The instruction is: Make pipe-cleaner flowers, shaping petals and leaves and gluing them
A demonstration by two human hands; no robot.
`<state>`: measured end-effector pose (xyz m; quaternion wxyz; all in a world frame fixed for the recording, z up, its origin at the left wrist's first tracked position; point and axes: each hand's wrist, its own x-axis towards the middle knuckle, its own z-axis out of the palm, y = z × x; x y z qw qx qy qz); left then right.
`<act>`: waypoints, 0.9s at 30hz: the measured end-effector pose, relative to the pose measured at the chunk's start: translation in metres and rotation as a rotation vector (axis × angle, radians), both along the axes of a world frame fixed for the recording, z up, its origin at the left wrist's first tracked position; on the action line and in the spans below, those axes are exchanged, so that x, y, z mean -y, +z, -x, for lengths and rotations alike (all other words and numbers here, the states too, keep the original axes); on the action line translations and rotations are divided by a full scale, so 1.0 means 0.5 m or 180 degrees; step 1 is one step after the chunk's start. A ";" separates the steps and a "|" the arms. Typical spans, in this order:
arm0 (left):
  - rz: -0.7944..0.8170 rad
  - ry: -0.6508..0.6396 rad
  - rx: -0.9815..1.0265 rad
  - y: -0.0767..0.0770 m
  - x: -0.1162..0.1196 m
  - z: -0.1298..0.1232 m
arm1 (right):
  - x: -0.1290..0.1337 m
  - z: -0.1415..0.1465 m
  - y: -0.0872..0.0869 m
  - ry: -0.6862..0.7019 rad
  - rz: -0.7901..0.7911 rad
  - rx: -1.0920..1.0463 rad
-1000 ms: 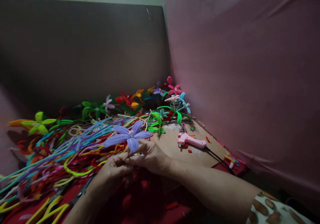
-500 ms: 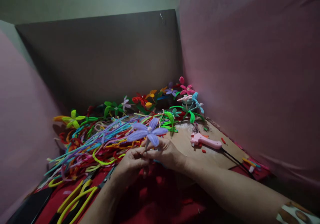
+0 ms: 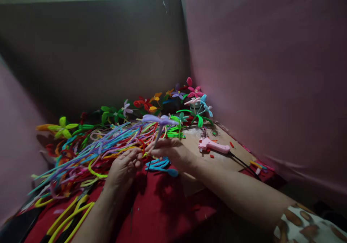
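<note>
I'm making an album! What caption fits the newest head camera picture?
Right hand holding a purple flower, left hand close by, bright fuzzy stems behind.

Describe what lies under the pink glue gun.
A brown board lies under the pink glue gun, small red scraps near it; whatever its body covers cannot be seen.

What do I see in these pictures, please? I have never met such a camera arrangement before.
There is no machine: a person works with two bare hands. One camera, worn on the head, takes every picture, looking forward and down. The right hand holds a purple flower by its stem. The left hand is nearby, fingers curled; I cannot tell whether it holds anything. On the red surface lie colourful fuzzy stems, yellow-handled tools and a blue fuzzy piece. A pink glue gun lies on a brown board.
</note>
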<state>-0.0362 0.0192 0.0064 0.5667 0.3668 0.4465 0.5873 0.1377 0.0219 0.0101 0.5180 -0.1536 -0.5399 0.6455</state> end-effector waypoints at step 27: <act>0.0486 0.0261 -0.0426 0.017 0.004 -0.026 | 0.014 0.030 -0.034 0.0762 0.0483 0.0256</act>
